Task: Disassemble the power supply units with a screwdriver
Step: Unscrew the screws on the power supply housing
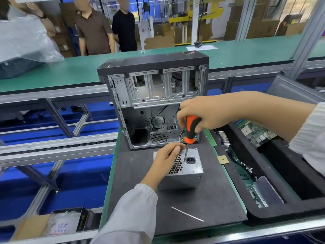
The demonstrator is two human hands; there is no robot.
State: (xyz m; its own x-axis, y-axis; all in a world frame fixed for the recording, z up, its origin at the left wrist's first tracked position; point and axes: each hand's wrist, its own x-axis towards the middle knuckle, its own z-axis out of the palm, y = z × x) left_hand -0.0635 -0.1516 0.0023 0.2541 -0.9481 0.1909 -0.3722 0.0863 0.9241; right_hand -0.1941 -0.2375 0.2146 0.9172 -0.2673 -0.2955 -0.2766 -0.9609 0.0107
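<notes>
Cardboard box [35, 224] w/ bagged bits far left, below bench. Left hand [168, 155] resting on PSU [182, 171] top face, fingers curled by screwdriver shaft, steadying tip; can't tell if pinching shaft. PSU sits on dark mat [202, 199], just in front of open PC case [154, 103]. Right hand [202, 111] gripping orange/black screwdriver [190, 131] handle, tip down near AC socket. Tray [281, 205] w/ boards at right. Risks, prob.: tip cams out if tilted, strips screw or jabs left fingers; PSU skids if hold slackens.
</notes>
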